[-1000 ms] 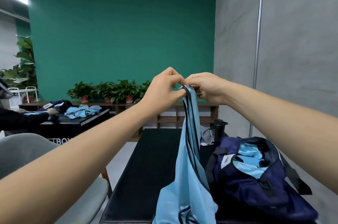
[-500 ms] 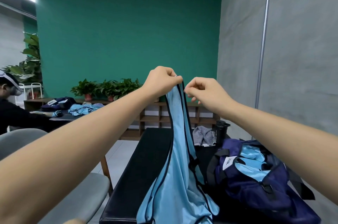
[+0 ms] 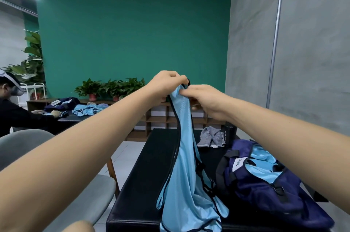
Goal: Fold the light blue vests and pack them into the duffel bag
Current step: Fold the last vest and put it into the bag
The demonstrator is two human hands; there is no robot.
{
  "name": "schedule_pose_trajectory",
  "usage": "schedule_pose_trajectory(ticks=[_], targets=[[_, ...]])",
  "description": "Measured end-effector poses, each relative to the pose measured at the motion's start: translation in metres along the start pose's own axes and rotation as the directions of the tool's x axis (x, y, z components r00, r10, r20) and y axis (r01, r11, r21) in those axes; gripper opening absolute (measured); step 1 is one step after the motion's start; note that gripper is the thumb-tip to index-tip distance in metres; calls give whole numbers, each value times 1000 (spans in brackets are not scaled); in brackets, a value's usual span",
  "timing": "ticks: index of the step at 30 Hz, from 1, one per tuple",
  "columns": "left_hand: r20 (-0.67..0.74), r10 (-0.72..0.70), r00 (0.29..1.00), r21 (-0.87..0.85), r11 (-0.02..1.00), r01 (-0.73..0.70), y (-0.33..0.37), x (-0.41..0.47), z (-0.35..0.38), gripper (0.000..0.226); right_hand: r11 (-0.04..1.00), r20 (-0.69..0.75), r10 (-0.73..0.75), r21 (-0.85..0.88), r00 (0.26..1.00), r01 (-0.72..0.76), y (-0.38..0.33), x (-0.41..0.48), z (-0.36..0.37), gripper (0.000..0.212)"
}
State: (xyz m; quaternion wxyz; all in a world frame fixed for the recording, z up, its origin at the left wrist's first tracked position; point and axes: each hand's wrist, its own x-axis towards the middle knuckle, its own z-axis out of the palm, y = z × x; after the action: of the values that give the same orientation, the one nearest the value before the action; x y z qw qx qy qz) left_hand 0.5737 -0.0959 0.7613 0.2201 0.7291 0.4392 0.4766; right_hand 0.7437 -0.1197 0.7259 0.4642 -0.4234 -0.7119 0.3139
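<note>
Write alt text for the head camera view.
A person's left hand and right hand pinch the top of a light blue vest hanging over a black table; beside it, an open navy duffel bag holds more blue fabric.

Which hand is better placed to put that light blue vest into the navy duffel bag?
Likely the right hand: the open navy duffel bag sits right of the light blue vest, beneath that forearm.

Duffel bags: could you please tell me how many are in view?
2. One bag lies open on the near table, right of the held vest; another bag sits on the far table at left. Others may be hidden.
</note>
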Motion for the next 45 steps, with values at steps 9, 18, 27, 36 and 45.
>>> schedule_pose_trajectory(ticks=[9,18,27,36,45], targets=[[146,-340,929,-138,923,360,-148,-57,-1,33,974,-17,185,134,983,-181,-9,5,-29,7],[269,-640,720,119,764,635,-289,-190,65,38,979,-56,166,127,985,-158,-7,14,-33,6],[221,-638,737,32,760,649,-282,-225,96,77,984,-82,160,95,984,-152,-7,15,-28,7],[191,-578,793,281,807,520,-295,-210,116,51,985,-99,159,81,982,-152,-8,12,-33,7],[212,-624,752,15,771,636,-279,-175,80,9,983,-119,163,105,979,-151,-8,8,-49,6]])
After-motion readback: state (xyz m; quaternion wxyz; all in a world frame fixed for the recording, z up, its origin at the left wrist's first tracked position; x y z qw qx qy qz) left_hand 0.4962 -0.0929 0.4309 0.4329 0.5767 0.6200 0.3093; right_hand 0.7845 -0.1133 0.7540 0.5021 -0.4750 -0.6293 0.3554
